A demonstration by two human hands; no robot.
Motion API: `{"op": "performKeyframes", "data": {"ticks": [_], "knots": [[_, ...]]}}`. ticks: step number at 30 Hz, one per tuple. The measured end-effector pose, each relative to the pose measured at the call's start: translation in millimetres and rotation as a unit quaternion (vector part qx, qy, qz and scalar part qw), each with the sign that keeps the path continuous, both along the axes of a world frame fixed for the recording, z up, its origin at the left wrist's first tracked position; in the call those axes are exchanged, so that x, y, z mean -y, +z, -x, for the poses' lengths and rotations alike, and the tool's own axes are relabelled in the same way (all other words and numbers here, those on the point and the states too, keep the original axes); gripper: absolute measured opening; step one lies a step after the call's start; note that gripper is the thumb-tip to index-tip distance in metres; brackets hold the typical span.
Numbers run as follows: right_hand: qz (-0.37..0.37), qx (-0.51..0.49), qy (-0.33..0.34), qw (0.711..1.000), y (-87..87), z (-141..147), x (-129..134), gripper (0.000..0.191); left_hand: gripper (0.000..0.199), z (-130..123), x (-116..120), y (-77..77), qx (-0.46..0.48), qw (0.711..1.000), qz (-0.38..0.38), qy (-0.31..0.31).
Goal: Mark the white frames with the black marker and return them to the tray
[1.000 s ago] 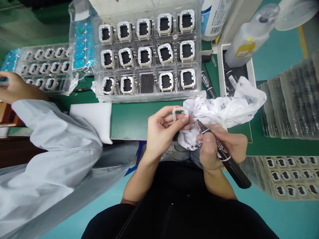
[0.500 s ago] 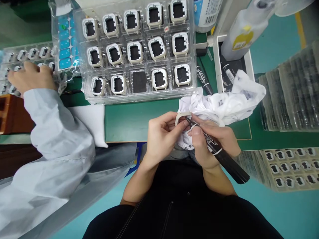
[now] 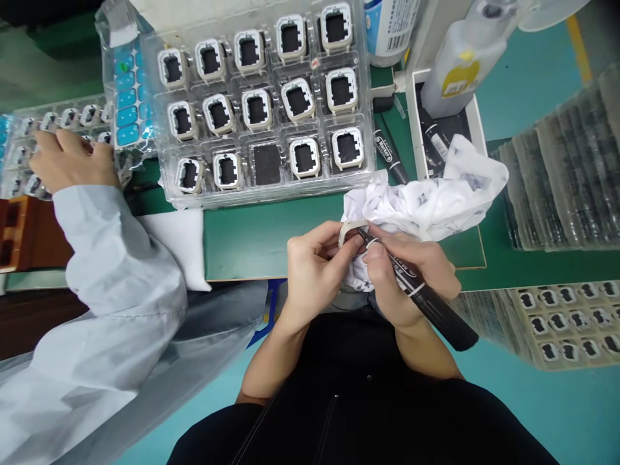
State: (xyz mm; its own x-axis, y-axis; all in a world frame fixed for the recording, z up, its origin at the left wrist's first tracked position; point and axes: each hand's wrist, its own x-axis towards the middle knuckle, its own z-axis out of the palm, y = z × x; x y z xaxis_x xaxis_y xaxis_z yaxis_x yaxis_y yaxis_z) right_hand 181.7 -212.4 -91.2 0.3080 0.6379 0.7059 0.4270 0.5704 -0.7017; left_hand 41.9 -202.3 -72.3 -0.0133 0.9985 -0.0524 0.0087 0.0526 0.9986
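Note:
Between its thumb and fingers my left hand (image 3: pixel 314 268) grips a small beige watch-case frame (image 3: pixel 349 230). My right hand (image 3: pixel 404 274) is closed around a black marker (image 3: pixel 438 313), whose dark tip reaches the inner side of the frame. Behind both hands a crumpled white cloth (image 3: pixel 426 203) with dark smudges lies on the green table. Farther back stands a clear plastic tray (image 3: pixel 227 197) with rows of similar white-rimmed frames (image 3: pixel 254 108); one pocket in its front row holds no frame.
At left, a co-worker's hand (image 3: pixel 77 161) reaches over another tray. A second marker (image 3: pixel 391 157) lies beside the big tray. A white box (image 3: pixel 417 139) holds a spray bottle (image 3: pixel 462 71). Stacked trays (image 3: pixel 562 187) stand at right. A white pad (image 3: pixel 181 242) lies at the table edge.
The view has shifted slightly. My hands keep the frame and marker in nearly the same pose, the marker tip still at the frame. The co-worker's hand remains over the left tray.

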Motion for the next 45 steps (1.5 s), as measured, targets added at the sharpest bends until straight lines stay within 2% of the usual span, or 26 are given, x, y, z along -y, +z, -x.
{"op": "performKeyframes", "data": {"ticks": [6,13,18,27,32,35,38,42,45], "knots": [[-0.023,0.061,-0.004,0.998,3.4,-2,-1,0.024,0.025,-1,5,-0.8,-0.097,0.995,-0.038,0.01],[-0.028,0.047,0.009,0.998,2.2,-4,-1,0.033,0.017,-2,7,-4.0,-0.088,0.995,-0.047,0.028],[-0.029,0.062,-0.009,0.998,0.6,-5,0,0.024,0.015,-2,6,-3.6,-0.081,0.995,-0.05,0.02],[-0.015,0.039,0.01,0.999,3.2,-3,2,0.029,0.017,-2,6,-3.4,-0.083,0.995,-0.046,0.022],[-0.011,0.021,0.006,1.0,1.1,-2,1,0.024,0.014,-2,6,-5.6,-0.088,0.994,-0.057,0.019],[-0.008,-0.023,0.025,0.999,-2.3,-2,2,0.02,0.014,-4,4,-4.0,-0.056,0.997,-0.049,0.026],[0.025,-0.084,0.047,0.995,-4.5,-5,5,0.018,0.013,-4,2,-0.1,0.001,0.999,-0.029,0.026],[0.043,-0.109,0.081,0.99,-1.0,-8,7,0.007,0.019,-3,-1,5.7,0.062,0.998,0.004,0.014],[0.05,-0.119,0.086,0.988,3.1,-8,5,0.015,0.028,-2,-3,8.3,0.088,0.996,0.03,0.008]]}}
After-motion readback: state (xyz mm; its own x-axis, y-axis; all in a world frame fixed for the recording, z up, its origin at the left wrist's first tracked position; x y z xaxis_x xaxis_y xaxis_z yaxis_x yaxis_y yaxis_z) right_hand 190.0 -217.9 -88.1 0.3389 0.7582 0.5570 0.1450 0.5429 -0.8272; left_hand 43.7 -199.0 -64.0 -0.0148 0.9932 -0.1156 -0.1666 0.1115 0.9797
